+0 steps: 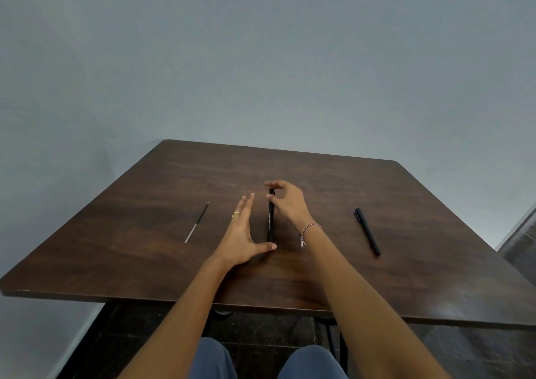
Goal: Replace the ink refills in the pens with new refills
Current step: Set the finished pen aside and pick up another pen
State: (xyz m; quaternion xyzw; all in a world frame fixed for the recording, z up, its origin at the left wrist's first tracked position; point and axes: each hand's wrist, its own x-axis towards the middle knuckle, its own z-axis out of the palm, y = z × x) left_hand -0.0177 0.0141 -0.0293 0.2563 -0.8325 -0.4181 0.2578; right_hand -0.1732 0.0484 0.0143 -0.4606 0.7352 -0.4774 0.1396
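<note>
A black pen (271, 222) lies lengthwise in the middle of the brown table (145, 233). My right hand (285, 201) pinches its far end between thumb and fingers. My left hand (242, 233) lies just left of the pen, fingers straight, with its thumb touching the pen's near end. A thin ink refill (197, 222), dark at the far half and pale at the near half, lies on the table to the left. A second black pen (367, 231) lies to the right, apart from both hands.
The table's front edge runs close to my knees (261, 361). A grey wall (261, 59) stands behind the table. Dark floor shows at the right beyond the table corner.
</note>
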